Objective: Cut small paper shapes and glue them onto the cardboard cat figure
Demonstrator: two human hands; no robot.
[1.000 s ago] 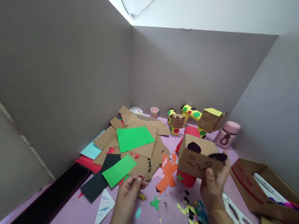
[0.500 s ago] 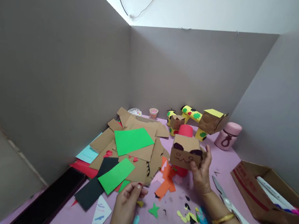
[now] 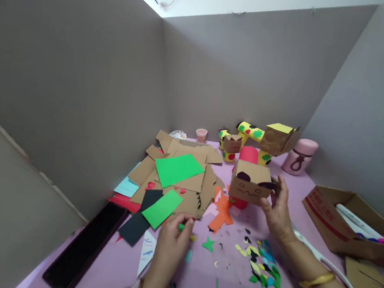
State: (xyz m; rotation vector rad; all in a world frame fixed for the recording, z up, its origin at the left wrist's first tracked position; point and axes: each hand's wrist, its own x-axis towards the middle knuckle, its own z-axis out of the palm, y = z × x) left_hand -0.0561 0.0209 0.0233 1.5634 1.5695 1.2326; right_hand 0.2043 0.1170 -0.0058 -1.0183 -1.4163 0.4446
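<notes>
A small cardboard box head [image 3: 252, 182] with a drawn face and dark ear shapes sits on a red paper roll [image 3: 248, 154]. My right hand [image 3: 279, 214] is at the box's right side, its thumb on the front corner and its fingers by the ear. Lower and to the left, my left hand [image 3: 174, 238] has its fingers curled in a pinch above the table. A bit of green shows between thumb and forefinger; whether it is held or lies behind is unclear. Near this hand lie green paper [image 3: 162, 210] and black paper [image 3: 134, 227].
Flat cardboard [image 3: 184, 203] covers the left middle. Orange paper strips [image 3: 221, 211], a green star [image 3: 208, 244] and small coloured scraps [image 3: 263, 269] lie in front. White-handled scissors [image 3: 322, 258], a marker box [image 3: 326, 228], a pink flask [image 3: 299, 157] and a spotted yellow giraffe [image 3: 252, 131] stand rightward.
The whole view has shifted and tilted, showing more of the near table. My right hand's fingers look slightly looser around the box's edge. Green now shows between my left fingers.
</notes>
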